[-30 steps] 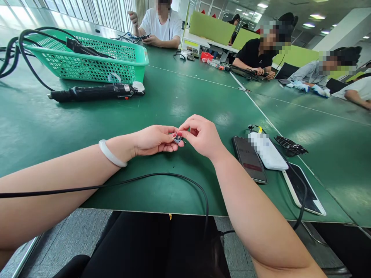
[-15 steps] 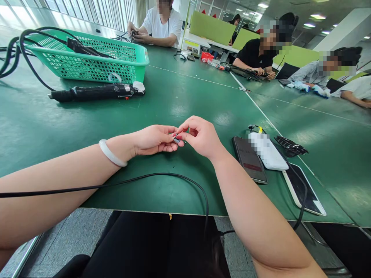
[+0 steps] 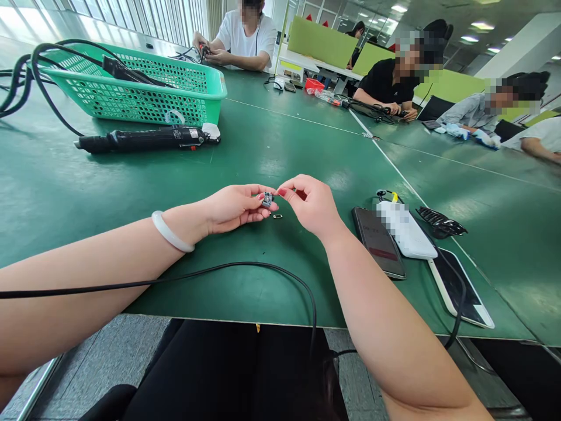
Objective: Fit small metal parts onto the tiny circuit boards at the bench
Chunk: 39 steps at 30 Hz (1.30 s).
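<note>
HANDS. Left hand (image 3: 232, 207): gripping a small grey part (image 3: 267, 200) between thumb and fingers. Location of part: at the left fingertips, over the near side of the counter (image 3: 245, 161). Right hand (image 3: 313, 204): just beside the part, thumb and index finger meeting in a pinch. Contents of pinch, if any: cannot tell.

LOOSE ITEM. Small metallic piece (image 3: 277, 217): apparently lying on the counter, just below the left fingertips. Exact form: too small to tell.

RISKS (by judgement).
1. Loss of the metallic piece. Probable cause: a stray brush from the nearby fingers, given slight size and unsecured position.
2. Drop of the grey part. Probable cause: narrow fingertip hold, combined with any sideways push or pull from the right hand.
3. Damage to fine detail on the part. Probable cause: excess thumb pressure or skewed prying.
4. Snagging of the black cable (image 3: 210, 270). Probable cause: slack run across the left forearm and over the near edge; liable to drag under sudden arm movement.
5. Knock against the dark phone (image 3: 379, 242). Probable cause: outward sweep of the right forearm.

PRECAUTIONS. Support the part from beneath. Apply light force only. Move slowly near the metallic piece.
</note>
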Available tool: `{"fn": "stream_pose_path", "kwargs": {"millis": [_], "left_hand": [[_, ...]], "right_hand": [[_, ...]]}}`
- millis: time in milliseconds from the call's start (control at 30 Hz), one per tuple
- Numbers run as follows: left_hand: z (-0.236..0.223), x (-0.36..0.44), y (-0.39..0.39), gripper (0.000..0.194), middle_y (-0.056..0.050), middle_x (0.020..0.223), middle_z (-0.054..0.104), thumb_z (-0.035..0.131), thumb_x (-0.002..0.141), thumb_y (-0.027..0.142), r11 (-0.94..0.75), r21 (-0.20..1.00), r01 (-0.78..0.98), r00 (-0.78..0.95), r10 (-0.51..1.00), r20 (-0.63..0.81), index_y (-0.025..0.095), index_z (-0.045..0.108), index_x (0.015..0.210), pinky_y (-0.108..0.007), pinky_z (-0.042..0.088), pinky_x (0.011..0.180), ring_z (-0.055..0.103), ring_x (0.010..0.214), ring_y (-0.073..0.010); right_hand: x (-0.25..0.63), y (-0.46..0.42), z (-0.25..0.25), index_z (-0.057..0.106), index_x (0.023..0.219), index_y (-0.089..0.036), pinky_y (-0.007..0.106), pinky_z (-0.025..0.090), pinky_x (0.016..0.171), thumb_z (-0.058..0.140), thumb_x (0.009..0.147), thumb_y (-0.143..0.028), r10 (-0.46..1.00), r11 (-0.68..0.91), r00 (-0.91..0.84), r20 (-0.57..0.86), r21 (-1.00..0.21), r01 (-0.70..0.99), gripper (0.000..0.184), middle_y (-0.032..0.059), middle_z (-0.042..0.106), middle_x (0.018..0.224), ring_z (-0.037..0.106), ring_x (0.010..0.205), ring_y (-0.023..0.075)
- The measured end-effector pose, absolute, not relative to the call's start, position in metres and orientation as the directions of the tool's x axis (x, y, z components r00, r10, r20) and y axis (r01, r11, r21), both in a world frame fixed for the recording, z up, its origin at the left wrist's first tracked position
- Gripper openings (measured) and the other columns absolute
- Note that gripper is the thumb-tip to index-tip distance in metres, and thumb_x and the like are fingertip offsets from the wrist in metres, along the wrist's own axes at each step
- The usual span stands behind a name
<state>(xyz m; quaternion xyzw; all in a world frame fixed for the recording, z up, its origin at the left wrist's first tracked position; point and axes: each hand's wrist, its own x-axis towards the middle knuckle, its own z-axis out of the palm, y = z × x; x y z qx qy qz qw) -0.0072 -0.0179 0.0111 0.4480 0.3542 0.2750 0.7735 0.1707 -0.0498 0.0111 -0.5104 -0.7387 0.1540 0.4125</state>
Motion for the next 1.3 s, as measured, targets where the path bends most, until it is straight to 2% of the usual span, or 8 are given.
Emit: {"fn": "stream_pose_path", "kwargs": {"millis": [167,300,400,533,767,967,1300], "left_hand": [[0.006,-0.008,-0.01,0.021,-0.008,0.08,0.066,0.043,0.088,0.004,0.391,0.899,-0.196,0.405,0.867,-0.289,0.011,0.056,0.104,-0.018,0.05,0.059,0.056,0.056,-0.0055],[0.005,-0.007,-0.011,0.02,-0.01,0.081,0.067,0.041,0.09,0.005,0.38,0.912,-0.155,0.399,0.868,-0.294,0.01,0.055,0.102,-0.018,0.049,0.058,0.057,0.055,-0.0054],[0.006,-0.005,-0.014,0.018,-0.011,0.082,0.068,0.043,0.09,0.005,0.366,0.922,-0.128,0.395,0.871,-0.291,0.01,0.055,0.101,-0.019,0.049,0.059,0.058,0.056,-0.006],[0.006,-0.005,-0.014,0.013,-0.011,0.085,0.069,0.045,0.089,0.005,0.335,0.935,-0.115,0.373,0.887,-0.272,0.011,0.054,0.097,-0.019,0.048,0.059,0.06,0.058,-0.0064],[0.006,-0.004,-0.015,0.01,-0.006,0.076,0.067,0.046,0.089,0.007,0.259,0.965,-0.031,0.353,0.906,-0.232,0.013,0.053,0.094,-0.019,0.046,0.058,0.06,0.058,-0.0064],[0.006,-0.002,-0.017,0.01,-0.002,0.06,0.063,0.047,0.088,0.006,0.174,0.983,0.065,0.388,0.903,-0.186,0.012,0.054,0.091,-0.02,0.047,0.059,0.06,0.054,-0.0076],[0.001,-0.004,-0.016,0.009,-0.003,0.062,0.066,0.05,0.088,0.006,0.164,0.985,0.055,0.471,0.866,-0.17,0.012,0.056,0.091,-0.019,0.047,0.06,0.061,0.056,-0.0068]], "right_hand": [[0.171,-0.045,0.001,0.072,0.079,-0.022,0.028,0.038,0.061,0.061,0.077,-0.021,0.948,0.305,-0.198,0.249,-0.533,0.789,0.011,0.001,0.061,0.082,0.05,0.065,0.0114],[0.165,-0.044,-0.004,0.072,0.082,-0.023,0.028,0.037,0.061,0.06,0.08,-0.026,0.962,0.263,-0.197,0.188,-0.443,0.857,0.014,0.0022,0.061,0.085,0.051,0.071,0.0129],[0.162,-0.042,-0.006,0.071,0.078,-0.022,0.028,0.037,0.062,0.061,0.079,-0.026,0.969,0.236,-0.177,0.172,-0.442,0.865,0.01,0.0017,0.061,0.082,0.052,0.072,0.0131],[0.161,-0.04,-0.008,0.068,0.072,-0.02,0.027,0.038,0.062,0.063,0.075,-0.02,0.969,0.237,-0.161,0.189,-0.501,0.833,0.007,0.0002,0.061,0.079,0.051,0.068,0.0117],[0.161,-0.046,0.0,0.069,0.075,-0.02,0.026,0.041,0.065,0.057,0.079,-0.02,0.92,0.299,-0.044,0.39,-0.625,0.721,0.014,0.0007,0.062,0.079,0.051,0.067,0.0112],[0.155,-0.049,0.0,0.07,0.073,-0.02,0.026,0.041,0.062,0.059,0.076,-0.019,0.92,0.311,-0.066,0.386,-0.62,0.721,0.012,0.0001,0.062,0.076,0.05,0.063,0.0106],[0.144,-0.056,0.003,0.07,0.069,-0.02,0.028,0.042,0.062,0.058,0.074,-0.021,0.932,0.21,0.029,0.36,-0.604,0.769,0.013,0.0011,0.065,0.077,0.054,0.066,0.0125]]}}
